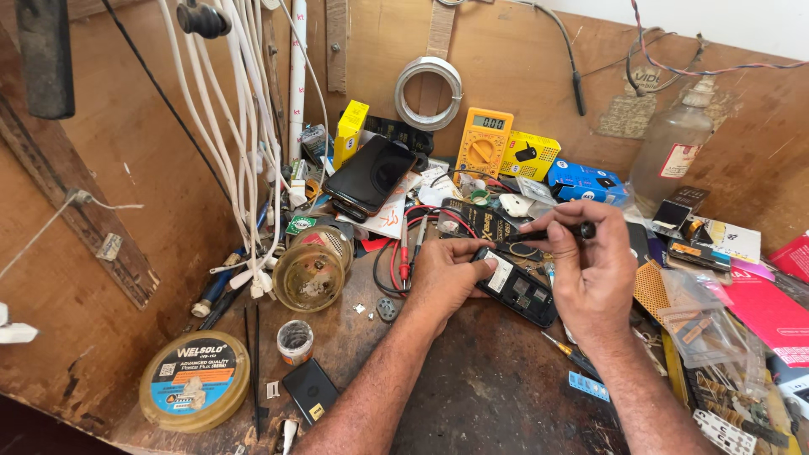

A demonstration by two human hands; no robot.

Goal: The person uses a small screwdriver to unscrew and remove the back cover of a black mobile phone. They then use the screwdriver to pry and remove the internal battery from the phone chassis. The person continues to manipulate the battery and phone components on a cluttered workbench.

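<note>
Black opened phone (516,291) steadied by left hand (444,274) on tabletop (472,379); right hand (590,265) pinches dark tool (552,233) (tip hidden behind fingers).

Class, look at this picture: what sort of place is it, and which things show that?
Probably a small phone-repair bench: a yellow digital multimeter, an opened black mobile phone under both hands, and a round tin of soldering flux.

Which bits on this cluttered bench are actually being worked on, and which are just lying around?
In use:
left hand steadying the opened black phone
right hand holding a thin black tool over it

Lying about:
yellow multimeter
round flux tin
glass bottle
black smartphone
blue box
</note>
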